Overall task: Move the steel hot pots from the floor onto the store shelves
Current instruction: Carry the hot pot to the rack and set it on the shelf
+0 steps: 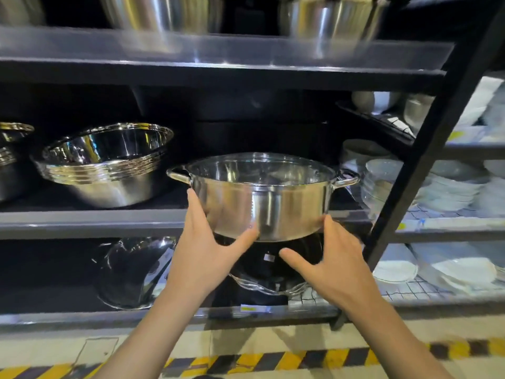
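A steel hot pot (262, 206) with a glass lid and two side handles hovers at the front edge of the middle shelf (90, 222), its base overhanging the edge. My left hand (207, 250) presses its lower left side, thumb under the base. My right hand (328, 258) holds the lower right side with the fingers, its thumb spread out below the pot. The pot sits level between both palms.
Stacked steel basins (106, 168) stand to the left on the same shelf. Large steel pots (328, 17) fill the shelf above. Glass lids (134, 272) lie on the lower shelf. White plates and bowls (448, 187) fill the rack at right, behind a black upright (426, 149). Hazard tape (273, 362) marks the floor.
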The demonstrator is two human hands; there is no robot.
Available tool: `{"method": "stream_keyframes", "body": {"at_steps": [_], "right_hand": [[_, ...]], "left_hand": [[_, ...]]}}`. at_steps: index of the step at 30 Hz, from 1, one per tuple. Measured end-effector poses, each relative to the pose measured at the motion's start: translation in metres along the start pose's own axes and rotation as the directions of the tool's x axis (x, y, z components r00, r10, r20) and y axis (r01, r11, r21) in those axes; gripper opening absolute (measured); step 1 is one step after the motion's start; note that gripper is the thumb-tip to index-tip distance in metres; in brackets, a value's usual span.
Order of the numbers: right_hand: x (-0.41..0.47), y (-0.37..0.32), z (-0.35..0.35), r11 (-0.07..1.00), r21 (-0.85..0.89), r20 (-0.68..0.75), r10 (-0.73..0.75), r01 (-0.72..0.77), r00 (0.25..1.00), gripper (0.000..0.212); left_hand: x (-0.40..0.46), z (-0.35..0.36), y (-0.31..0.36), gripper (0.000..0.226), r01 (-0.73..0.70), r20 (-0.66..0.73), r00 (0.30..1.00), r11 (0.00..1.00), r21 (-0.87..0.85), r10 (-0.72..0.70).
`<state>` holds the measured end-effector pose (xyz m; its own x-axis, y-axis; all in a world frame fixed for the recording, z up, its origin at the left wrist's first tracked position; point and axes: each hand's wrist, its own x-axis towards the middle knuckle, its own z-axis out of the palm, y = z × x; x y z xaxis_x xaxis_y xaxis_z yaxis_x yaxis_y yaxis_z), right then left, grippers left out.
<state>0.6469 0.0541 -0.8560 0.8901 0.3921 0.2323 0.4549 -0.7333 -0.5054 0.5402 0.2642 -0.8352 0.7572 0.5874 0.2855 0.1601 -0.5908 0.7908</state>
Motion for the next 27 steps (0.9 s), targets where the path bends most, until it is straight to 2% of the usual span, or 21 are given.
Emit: {"method": "stream_keyframes", "body": {"at_steps": [2,4,8,15,19,21,24,27], "right_hand": [[0.011,-0.007,0.003,0.998,-0.063,-0.058,0.006,-0.01,0.998,0.109],[0.023,-0.007,0.006,0.991,-0.128,-0.069,0.025,-0.034,0.997,0.105],[0.05,-0.01,0.01,0.971,-0.237,-0.014,0.004,-0.007,1.0,0.095],[0.096,-0.016,0.023,0.948,-0.318,0.04,0.027,-0.013,0.999,0.104],[0.116,-0.015,0.032,0.912,-0.406,0.013,0.065,-0.054,0.998,0.104],[0.126,-0.013,0.032,0.889,-0.453,0.049,0.099,-0.066,0.994,0.104],[0.135,-0.013,0.027,0.873,-0.485,0.166,0.147,-0.049,0.975,0.089],[0.134,-0.02,0.013,0.901,-0.433,0.209,0.103,-0.003,0.972,0.072]], "left_hand": [[0.002,0.004,-0.002,0.123,-0.028,0.011,1.0,0.973,0.227,0.026],[0.01,0.008,-0.003,0.123,-0.035,-0.013,0.999,0.907,0.421,0.044],[0.038,0.018,-0.011,0.129,-0.024,-0.021,0.999,0.812,0.583,0.044],[0.093,0.039,-0.027,0.135,-0.06,0.023,0.998,0.727,0.683,0.061],[0.118,0.047,-0.031,0.138,-0.057,0.057,0.998,0.691,0.721,0.022],[0.127,0.049,-0.032,0.135,-0.05,0.08,0.997,0.686,0.726,-0.012],[0.133,0.043,-0.029,0.115,-0.04,0.129,0.988,0.667,0.744,-0.084],[0.125,0.026,-0.018,0.076,-0.133,0.187,0.982,0.649,0.749,-0.014]]}}
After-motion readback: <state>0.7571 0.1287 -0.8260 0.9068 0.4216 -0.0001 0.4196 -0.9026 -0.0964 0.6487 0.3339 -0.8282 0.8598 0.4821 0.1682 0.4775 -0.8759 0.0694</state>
